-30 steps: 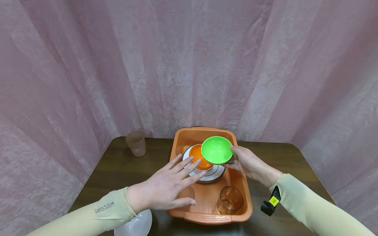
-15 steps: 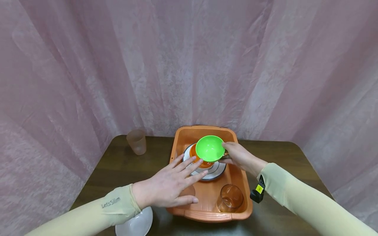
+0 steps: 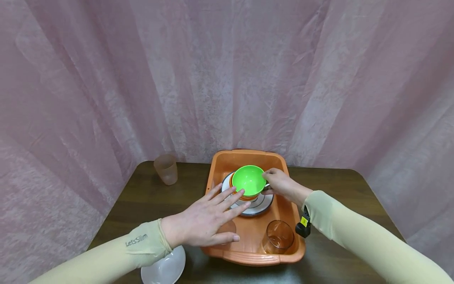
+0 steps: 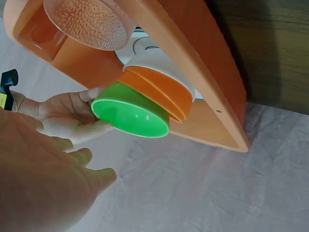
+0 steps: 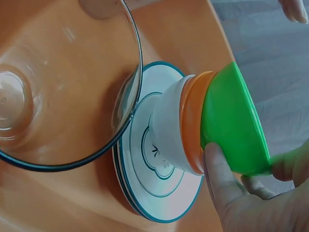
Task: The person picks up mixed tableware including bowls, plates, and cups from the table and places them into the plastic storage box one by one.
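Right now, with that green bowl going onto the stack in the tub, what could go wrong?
The stack looks tall: green bowl on orange bowl on white bowl on plates. Set down off-centre, it might tip.
The glass stands close by in the tub; a toppling bowl could strike it.

The left sleeve (image 3: pixel 138 241) is showing the word "LetsSlim" in small grey letters near the wrist. A little yellow tag (image 3: pixel 304 222) is sitting on the black band by the right wrist, but its marks are too small to read.
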{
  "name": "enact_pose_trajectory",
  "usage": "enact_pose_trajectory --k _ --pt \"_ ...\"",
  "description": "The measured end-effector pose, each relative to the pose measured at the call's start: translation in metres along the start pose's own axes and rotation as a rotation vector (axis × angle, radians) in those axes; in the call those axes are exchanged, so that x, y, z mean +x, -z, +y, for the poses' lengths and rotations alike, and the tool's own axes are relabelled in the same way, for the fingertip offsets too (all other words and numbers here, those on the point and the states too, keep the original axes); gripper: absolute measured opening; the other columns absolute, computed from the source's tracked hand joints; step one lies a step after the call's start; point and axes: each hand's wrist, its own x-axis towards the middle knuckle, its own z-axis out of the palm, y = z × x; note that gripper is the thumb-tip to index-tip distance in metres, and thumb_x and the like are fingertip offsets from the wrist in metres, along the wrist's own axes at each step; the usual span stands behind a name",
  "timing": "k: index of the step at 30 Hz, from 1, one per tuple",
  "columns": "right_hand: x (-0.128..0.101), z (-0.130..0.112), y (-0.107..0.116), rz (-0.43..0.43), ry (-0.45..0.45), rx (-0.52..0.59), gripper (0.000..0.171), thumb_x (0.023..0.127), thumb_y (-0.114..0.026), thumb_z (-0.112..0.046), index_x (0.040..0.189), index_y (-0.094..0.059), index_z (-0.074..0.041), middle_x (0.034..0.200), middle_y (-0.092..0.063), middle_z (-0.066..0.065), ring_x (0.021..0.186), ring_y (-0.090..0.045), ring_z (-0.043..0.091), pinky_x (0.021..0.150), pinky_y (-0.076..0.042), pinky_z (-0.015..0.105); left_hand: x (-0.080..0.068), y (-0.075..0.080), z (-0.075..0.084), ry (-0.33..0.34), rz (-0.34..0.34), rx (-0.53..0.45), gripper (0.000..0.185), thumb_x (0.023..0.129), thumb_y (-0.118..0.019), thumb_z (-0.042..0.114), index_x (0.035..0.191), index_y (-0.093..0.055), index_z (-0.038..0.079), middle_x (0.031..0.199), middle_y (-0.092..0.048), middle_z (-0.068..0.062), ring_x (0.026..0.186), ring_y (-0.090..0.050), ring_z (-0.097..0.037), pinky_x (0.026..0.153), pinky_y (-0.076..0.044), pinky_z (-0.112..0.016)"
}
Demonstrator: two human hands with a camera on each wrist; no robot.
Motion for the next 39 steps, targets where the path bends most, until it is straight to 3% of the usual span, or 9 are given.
enact_pose_trajectory --k 11,18,29,34,39 --pt "0.011 0.005 -0.001 0.017 -0.008 -0.045 0.044 0.112 -0.037 -0.017 0.143 -0.036 0.014 0.128 -0.051 0.029 0.101 -0.067 0.033 0.091 -0.057 0.047 -0.001 -0.002 0.000 -0.001 0.009 -0.017 0.080 0.102 -0.031 0.071 0.165 -0.023 0.022 0.170 -0.019 -0.010 0.156 -0.008 -0.026 0.123 -0.011 -0.057" --pt "0.016 0.004 -0.003 0.028 -0.024 -0.071 0.046 0.112 -0.037 -0.016 0.146 -0.036 0.015 0.128 -0.053 0.029 0.100 -0.068 0.033 0.088 -0.058 0.045 -0.001 -0.003 0.000 0.003 -0.004 -0.022 0.080 0.102 -0.030 0.071 0.165 -0.020 0.023 0.170 -0.016 -0.009 0.156 -0.005 -0.025 0.123 -0.007 -0.055" --pt "0.014 0.003 -0.001 0.041 -0.027 -0.203 0.039 0.111 -0.042 -0.015 0.133 -0.056 0.014 0.105 -0.064 0.020 0.082 -0.071 0.028 0.077 -0.061 0.038 -0.001 -0.003 0.002 0.023 -0.045 -0.027 0.082 0.101 -0.029 0.072 0.166 -0.016 0.023 0.170 -0.016 -0.010 0.156 -0.005 -0.027 0.124 -0.007 -0.055" --pt "0.012 0.001 0.002 0.022 -0.039 -0.201 0.044 0.112 -0.041 -0.020 0.138 -0.051 0.014 0.117 -0.061 0.022 0.086 -0.068 0.028 0.075 -0.061 0.035 -0.001 -0.004 0.001 0.024 -0.035 -0.036 0.082 0.101 -0.029 0.073 0.165 -0.019 0.023 0.170 -0.018 -0.010 0.156 -0.007 -0.027 0.124 -0.007 -0.054" --pt "0.007 -0.002 0.002 0.018 0.007 -0.264 0.051 0.111 -0.041 -0.022 0.148 -0.040 0.014 0.139 -0.052 0.027 0.109 -0.062 0.036 0.089 -0.058 0.041 -0.001 -0.003 0.000 0.030 -0.045 -0.036 0.081 0.102 -0.029 0.072 0.166 -0.019 0.023 0.170 -0.016 -0.009 0.156 -0.007 -0.027 0.124 -0.006 -0.054"
